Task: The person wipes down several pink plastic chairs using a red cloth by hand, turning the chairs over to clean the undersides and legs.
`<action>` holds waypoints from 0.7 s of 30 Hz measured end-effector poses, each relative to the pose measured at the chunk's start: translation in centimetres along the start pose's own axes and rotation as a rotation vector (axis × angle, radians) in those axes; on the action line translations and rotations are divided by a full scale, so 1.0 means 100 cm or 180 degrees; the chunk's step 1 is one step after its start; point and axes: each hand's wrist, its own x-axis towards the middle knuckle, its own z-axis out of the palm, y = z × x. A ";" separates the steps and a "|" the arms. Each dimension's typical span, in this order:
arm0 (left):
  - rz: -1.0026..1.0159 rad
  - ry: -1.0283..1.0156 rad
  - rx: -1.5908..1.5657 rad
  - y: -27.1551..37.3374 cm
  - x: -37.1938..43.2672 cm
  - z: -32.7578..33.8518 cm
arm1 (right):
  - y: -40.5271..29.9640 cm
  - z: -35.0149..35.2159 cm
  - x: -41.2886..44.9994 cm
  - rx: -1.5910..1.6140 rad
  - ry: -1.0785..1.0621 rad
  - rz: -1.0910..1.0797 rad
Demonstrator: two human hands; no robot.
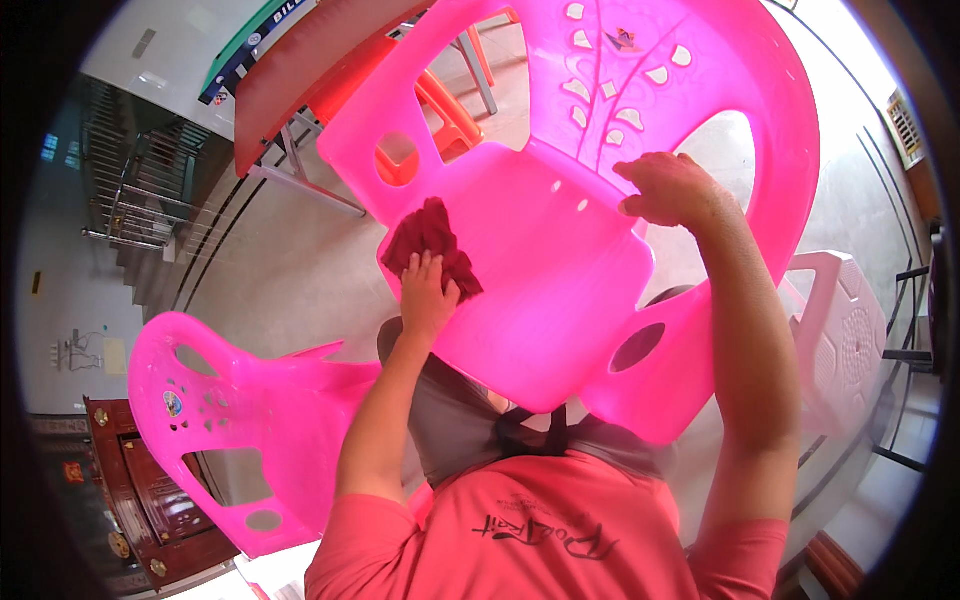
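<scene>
A bright pink plastic armchair (540, 270) with a cut-out leaf pattern in its backrest (652, 82) faces me, its seat just above my lap. My left hand (427, 289) presses a dark red cloth (424, 229) onto the left side of the seat, fingers spread over the bunched fabric. Over the seat's rear right corner, by the foot of the backrest, is my right hand (667, 187). Its thumb and fingers are apart with nothing between them; whether it touches the chair is hard to tell.
Another pink armchair (300, 435) stands close at my left. A pale pink plastic stool (847, 337) is at the right. Beyond the chair are a red-topped table (300, 82) and an orange plastic stool (450, 112). Stairs with a metal railing (150, 195) rise at far left.
</scene>
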 end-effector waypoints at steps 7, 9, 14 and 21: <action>0.1043 -0.0726 -0.0996 0.095 -0.071 -0.038 | -0.005 -0.002 -0.006 0.0189 0.0079 -0.0189; 0.1376 -0.0918 -0.1291 0.118 -0.083 -0.038 | -0.003 0.000 -0.007 0.0148 0.0251 -0.0280; 0.1506 -0.0970 -0.1438 0.152 -0.061 -0.010 | -0.014 -0.009 -0.006 0.0408 -0.0241 -0.0162; 0.1068 -0.1209 -0.1532 0.193 0.037 0.058 | 0.002 -0.007 0.004 0.0422 -0.0436 -0.0175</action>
